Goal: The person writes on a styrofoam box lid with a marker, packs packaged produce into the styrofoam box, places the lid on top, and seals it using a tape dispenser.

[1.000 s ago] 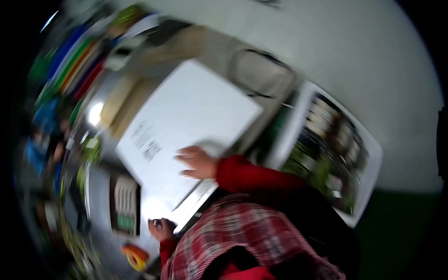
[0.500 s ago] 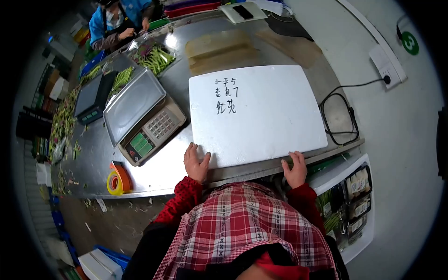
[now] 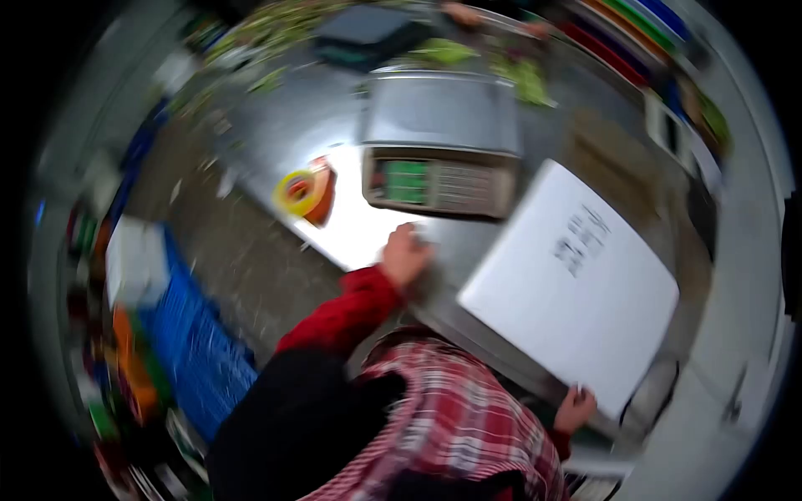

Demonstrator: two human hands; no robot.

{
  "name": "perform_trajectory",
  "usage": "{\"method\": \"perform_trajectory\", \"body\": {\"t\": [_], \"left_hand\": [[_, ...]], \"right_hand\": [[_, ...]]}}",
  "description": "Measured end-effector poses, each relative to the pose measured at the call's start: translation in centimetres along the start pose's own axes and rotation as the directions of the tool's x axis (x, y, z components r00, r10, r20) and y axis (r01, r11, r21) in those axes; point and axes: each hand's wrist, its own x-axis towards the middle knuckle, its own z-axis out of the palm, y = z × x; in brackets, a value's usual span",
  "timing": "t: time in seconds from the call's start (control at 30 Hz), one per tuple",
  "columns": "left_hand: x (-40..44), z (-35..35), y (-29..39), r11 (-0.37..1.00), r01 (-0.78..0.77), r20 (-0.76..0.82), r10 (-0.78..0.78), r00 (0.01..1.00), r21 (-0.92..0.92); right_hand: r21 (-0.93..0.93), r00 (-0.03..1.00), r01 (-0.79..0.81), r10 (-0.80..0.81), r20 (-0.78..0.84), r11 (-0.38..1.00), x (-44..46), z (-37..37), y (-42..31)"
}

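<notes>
My left hand (image 3: 405, 255) is over the steel table's front edge, just below the scale (image 3: 441, 182), away from the white board. Its fingers look curled together, and motion blur hides what they hold, if anything. The white foam board (image 3: 576, 292), with dark handwriting, lies tilted on the table at the right. At its lower edge is my right hand (image 3: 575, 409), small and blurred, its finger shape unclear. A yellow tape roll in an orange dispenser (image 3: 307, 192) sits left of the scale.
A second dark scale (image 3: 368, 35) and green vegetables (image 3: 522, 77) are at the back of the table (image 3: 284, 125). Parts of another person's hands (image 3: 461, 12) show at the top. A white box (image 3: 136, 263) and blue plastic (image 3: 196, 342) are at the lower left.
The view has swung left and rotated. My left hand has left the board's corner and moved toward the scale and tape. My right hand remains near the board's edge.
</notes>
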Motion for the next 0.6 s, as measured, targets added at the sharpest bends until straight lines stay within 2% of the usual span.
{"method": "perform_trajectory", "body": {"t": [0.03,0.07,0.1,0.13,0.17,0.2,0.23,0.27,0.3,0.33,0.37,0.43,0.5,0.53,0.57,0.6], "left_hand": [[0.6,-1.3,-1.3,0.997,0.075,0.017,-0.075,0.997,-0.033],[0.7,-4.1,-2.9,1.0,0.003,0.023,-0.003,1.0,0.003],[1.4,-6.3,-4.6,0.998,-0.061,0.05,0.059,0.997,0.03],[1.8,-7.7,-5.8,0.992,-0.109,0.064,0.105,0.992,0.059],[1.9,-8.8,-6.7,0.987,-0.137,0.083,0.131,0.988,0.078],[1.3,-10.3,-6.2,0.98,-0.154,0.095,0.143,0.985,0.129],[-0.3,-11.0,-4.9,0.972,-0.192,0.109,0.178,0.978,0.134],[-2.7,-11.4,-5.6,0.934,-0.341,0.12,0.328,0.937,0.109],[-3.7,-11.3,-3.9,0.843,-0.504,0.175,0.477,0.861,0.186],[-4.5,-11.2,-2.8,0.725,-0.647,0.269,0.592,0.76,0.236],[-6.2,-4.9,-0.4,0.657,-0.714,0.399,0.603,0.69,0.242],[-6.3,-4.6,2.4,0.558,-0.809,0.584,0.6,0.546,0.184],[-6.3,-1.8,2.1,0.34,-0.915,0.697,0.603,0.389,0.216],[-6.5,-1.2,2.4,0.316,-0.928,0.723,0.593,0.355,0.197],[-6.5,-0.6,2.8,0.282,-0.926,0.687,0.622,0.377,0.252],[-5.5,1.6,3.0,0.237,-0.926,0.649,0.663,0.374,0.293]], "right_hand": [[-0.087,0.994,-0.106,0.102,-0.048,0.991,-1.1,-0.8,-1.6],[-0.04,0.983,-0.158,0.154,-0.101,0.987,-2.2,-0.9,-3.0],[-0.204,0.988,-0.053,0.021,-0.156,0.977,-3.5,-0.7,-3.3],[-0.032,0.964,-0.182,0.172,-0.205,0.983,-2.7,0.7,-7.3],[-0.11,0.961,-0.183,0.155,-0.229,0.977,-2.0,2.3,-7.0],[0.177,0.94,-0.291,0.316,-0.132,0.94,-2.0,3.8,-8.8],[0.041,0.985,-0.102,0.107,-0.138,0.994,-2.4,4.2,-11.5],[0.099,0.991,0.007,0.006,-0.13,0.995,-3.9,4.4,-13.5],[0.152,0.99,0.102,-0.086,-0.108,0.983,-4.4,4.7,-15.9],[0.175,0.993,0.106,-0.097,-0.062,0.979,-5.3,4.6,-18.0],[0.222,0.998,0.063,-0.062,-0.011,0.973,-4.2,5.4,-13.4],[0.226,0.996,0.082,-0.072,-0.056,0.971,-6.6,6.1,-16.2],[0.357,0.995,-0.03,-0.005,0.098,0.934,-9.2,5.0,-17.3],[0.363,0.999,0.03,-0.044,0.031,0.931,-10.9,4.7,-17.7],[0.349,0.997,-0.039,0.01,0.083,0.936,-12.8,5.0,-17.4],[0.353,0.998,-0.06,0.044,0.053,0.934,-14.0,6.5,-16.0]]}}
